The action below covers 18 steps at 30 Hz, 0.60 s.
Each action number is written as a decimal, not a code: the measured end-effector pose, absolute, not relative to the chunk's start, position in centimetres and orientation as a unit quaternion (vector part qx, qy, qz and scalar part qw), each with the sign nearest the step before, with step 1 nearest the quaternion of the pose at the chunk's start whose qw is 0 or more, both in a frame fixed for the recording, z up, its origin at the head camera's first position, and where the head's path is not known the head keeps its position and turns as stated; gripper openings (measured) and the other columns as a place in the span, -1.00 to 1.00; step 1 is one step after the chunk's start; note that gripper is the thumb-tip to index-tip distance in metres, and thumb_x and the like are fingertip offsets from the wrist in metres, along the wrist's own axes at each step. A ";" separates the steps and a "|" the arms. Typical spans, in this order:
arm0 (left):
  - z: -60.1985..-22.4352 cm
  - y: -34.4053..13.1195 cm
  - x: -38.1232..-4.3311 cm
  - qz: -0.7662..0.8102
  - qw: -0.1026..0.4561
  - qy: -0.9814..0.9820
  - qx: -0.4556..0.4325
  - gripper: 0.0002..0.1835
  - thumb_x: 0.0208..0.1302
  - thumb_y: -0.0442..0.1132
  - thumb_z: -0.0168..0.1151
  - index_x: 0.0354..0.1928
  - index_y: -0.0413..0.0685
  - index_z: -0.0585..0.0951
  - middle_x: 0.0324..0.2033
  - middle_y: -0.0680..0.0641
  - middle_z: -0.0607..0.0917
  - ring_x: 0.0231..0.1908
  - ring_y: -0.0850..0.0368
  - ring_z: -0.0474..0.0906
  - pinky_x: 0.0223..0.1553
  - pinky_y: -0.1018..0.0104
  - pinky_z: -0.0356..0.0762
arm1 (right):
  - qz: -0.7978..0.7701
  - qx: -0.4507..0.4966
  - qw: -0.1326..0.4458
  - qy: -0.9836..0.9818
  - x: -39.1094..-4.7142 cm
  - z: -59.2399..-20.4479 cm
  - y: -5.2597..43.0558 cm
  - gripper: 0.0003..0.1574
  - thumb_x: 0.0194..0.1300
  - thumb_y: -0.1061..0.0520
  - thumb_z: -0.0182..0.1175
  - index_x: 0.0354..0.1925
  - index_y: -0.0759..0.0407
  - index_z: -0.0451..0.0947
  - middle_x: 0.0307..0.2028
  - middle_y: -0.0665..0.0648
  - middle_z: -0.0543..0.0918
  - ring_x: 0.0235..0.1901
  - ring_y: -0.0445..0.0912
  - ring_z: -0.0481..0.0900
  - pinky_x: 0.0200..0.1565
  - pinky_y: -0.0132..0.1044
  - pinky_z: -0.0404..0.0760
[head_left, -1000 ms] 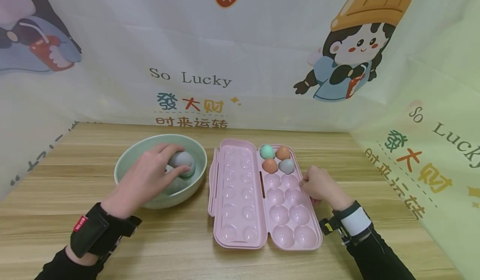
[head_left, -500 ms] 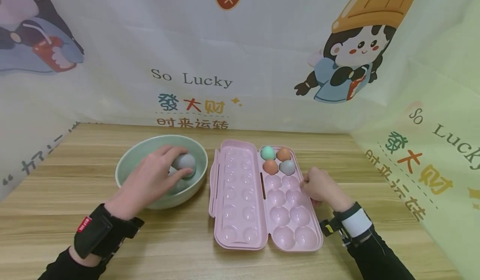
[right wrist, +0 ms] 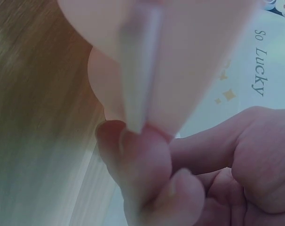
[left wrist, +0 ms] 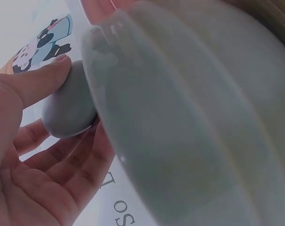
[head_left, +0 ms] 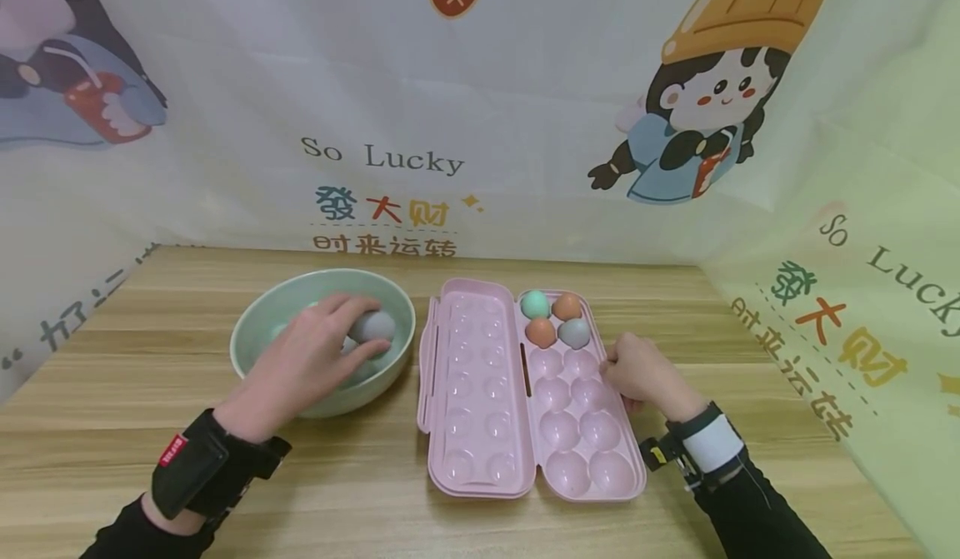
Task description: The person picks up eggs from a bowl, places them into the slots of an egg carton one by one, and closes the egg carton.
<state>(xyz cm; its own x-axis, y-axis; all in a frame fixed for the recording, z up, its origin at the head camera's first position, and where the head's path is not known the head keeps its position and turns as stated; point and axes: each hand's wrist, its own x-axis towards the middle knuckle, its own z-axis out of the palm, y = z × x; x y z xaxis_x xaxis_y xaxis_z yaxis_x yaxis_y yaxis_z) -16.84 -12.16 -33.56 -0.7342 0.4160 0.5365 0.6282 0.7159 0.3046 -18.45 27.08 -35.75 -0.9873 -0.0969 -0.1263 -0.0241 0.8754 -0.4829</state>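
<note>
In the head view my left hand [head_left: 311, 355] pinches a grey egg [head_left: 372, 326] between thumb and fingers, over the right inner side of a pale green bowl [head_left: 258, 313]. The left wrist view shows that egg [left wrist: 69, 106] held near the bowl's wall [left wrist: 175, 122]. Other eggs in the bowl are mostly hidden by the hand. A pink egg box [head_left: 480, 376] lies unfolded right of the bowl. My right hand [head_left: 647, 376] holds its right edge; in the right wrist view the fingers [right wrist: 147, 160] are at the box's edge [right wrist: 185, 61].
At the box's far end sit a green egg [head_left: 536, 304], a brown egg [head_left: 567, 306], another brown egg [head_left: 541, 332] and a grey-blue egg [head_left: 574, 333]. The wooden table [head_left: 360, 476] meets a printed cloth backdrop [head_left: 525, 126] behind and at the sides.
With the grey egg pinched in it, my left hand has shifted slightly right inside the bowl area. My right hand and the egg box stay where they were.
</note>
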 end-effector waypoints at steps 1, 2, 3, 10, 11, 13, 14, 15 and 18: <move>-33.6 -12.1 -16.8 -0.238 0.222 -0.899 -0.293 -0.54 0.17 -0.18 0.46 0.03 -0.29 0.58 -0.06 -0.28 0.63 -0.18 -0.10 0.64 -0.26 0.06 0.64 | -0.248 -0.031 0.073 0.966 -18.4 -35.7 27.1 -0.67 0.35 0.31 0.08 -0.56 0.30 0.56 -0.72 0.14 0.49 -0.81 -0.12 0.45 -0.73 -0.34 0.46; -33.7 -12.0 -16.8 -0.236 0.224 -0.898 -0.295 -0.54 0.17 -0.17 0.46 0.03 -0.30 0.59 -0.07 -0.28 0.64 -0.18 -0.10 0.64 -0.26 0.06 0.64 | -0.247 -0.033 0.073 0.966 -18.4 -35.7 27.1 -0.67 0.35 0.32 0.08 -0.57 0.30 0.56 -0.72 0.14 0.49 -0.81 -0.12 0.45 -0.73 -0.34 0.46; -33.7 -12.0 -16.8 -0.234 0.225 -0.898 -0.298 -0.54 0.18 -0.17 0.46 0.02 -0.30 0.58 -0.08 -0.27 0.64 -0.18 -0.10 0.63 -0.25 0.06 0.64 | -0.247 -0.033 0.072 0.966 -18.4 -35.7 27.1 -0.67 0.35 0.32 0.08 -0.57 0.30 0.56 -0.72 0.14 0.49 -0.81 -0.12 0.45 -0.73 -0.34 0.46; -33.7 -11.7 -16.5 -0.236 0.227 -0.897 -0.297 -0.53 0.17 -0.15 0.46 0.03 -0.30 0.58 -0.08 -0.25 0.64 -0.19 -0.08 0.63 -0.24 0.06 0.63 | -0.247 -0.036 0.068 0.966 -18.4 -35.6 27.0 -0.66 0.35 0.33 0.08 -0.58 0.30 0.56 -0.73 0.14 0.48 -0.81 -0.12 0.44 -0.73 -0.34 0.45; -33.7 -11.6 -16.5 -0.237 0.226 -0.897 -0.298 -0.52 0.18 -0.15 0.46 0.04 -0.30 0.58 -0.07 -0.26 0.63 -0.18 -0.07 0.63 -0.23 0.06 0.63 | -0.247 -0.036 0.067 0.966 -18.3 -35.6 27.0 -0.66 0.35 0.33 0.08 -0.58 0.30 0.56 -0.73 0.14 0.48 -0.81 -0.12 0.44 -0.73 -0.34 0.45; -33.6 -11.5 -16.4 -0.237 0.222 -0.897 -0.298 -0.52 0.19 -0.14 0.45 0.05 -0.30 0.57 -0.06 -0.25 0.63 -0.18 -0.06 0.63 -0.22 0.06 0.63 | -0.247 -0.036 0.069 0.966 -18.3 -35.6 27.0 -0.66 0.35 0.33 0.08 -0.59 0.29 0.55 -0.73 0.14 0.48 -0.81 -0.12 0.44 -0.73 -0.34 0.45; -33.5 -11.4 -16.3 -0.237 0.221 -0.898 -0.299 -0.51 0.20 -0.13 0.44 0.05 -0.30 0.57 -0.06 -0.25 0.63 -0.17 -0.06 0.63 -0.22 0.06 0.63 | -0.246 -0.036 0.069 0.966 -18.3 -35.6 27.0 -0.65 0.35 0.33 0.08 -0.59 0.29 0.55 -0.73 0.14 0.48 -0.81 -0.12 0.44 -0.73 -0.34 0.46; -33.5 -11.4 -16.3 -0.237 0.220 -0.898 -0.299 -0.51 0.20 -0.12 0.44 0.06 -0.29 0.57 -0.06 -0.25 0.63 -0.18 -0.05 0.63 -0.22 0.06 0.63 | -0.246 -0.036 0.069 0.966 -18.3 -35.6 27.0 -0.65 0.35 0.33 0.08 -0.59 0.29 0.54 -0.73 0.14 0.48 -0.81 -0.12 0.44 -0.73 -0.34 0.46; -33.4 -11.2 -16.1 -0.240 0.219 -0.897 -0.299 -0.51 0.21 -0.11 0.43 0.06 -0.28 0.57 -0.05 -0.23 0.63 -0.17 -0.03 0.63 -0.21 0.06 0.63 | -0.246 -0.034 0.071 0.966 -18.3 -35.6 27.0 -0.66 0.35 0.32 0.07 -0.59 0.29 0.55 -0.73 0.14 0.48 -0.81 -0.12 0.44 -0.73 -0.34 0.46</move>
<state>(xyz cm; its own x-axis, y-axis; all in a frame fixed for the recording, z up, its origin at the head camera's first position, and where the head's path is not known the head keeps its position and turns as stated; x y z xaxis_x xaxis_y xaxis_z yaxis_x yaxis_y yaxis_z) -16.10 -11.25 -33.40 -0.7256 0.4313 0.5362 0.6413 0.7065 0.2995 -18.30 27.02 -35.59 -0.9875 -0.1007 -0.1211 -0.0306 0.8769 -0.4797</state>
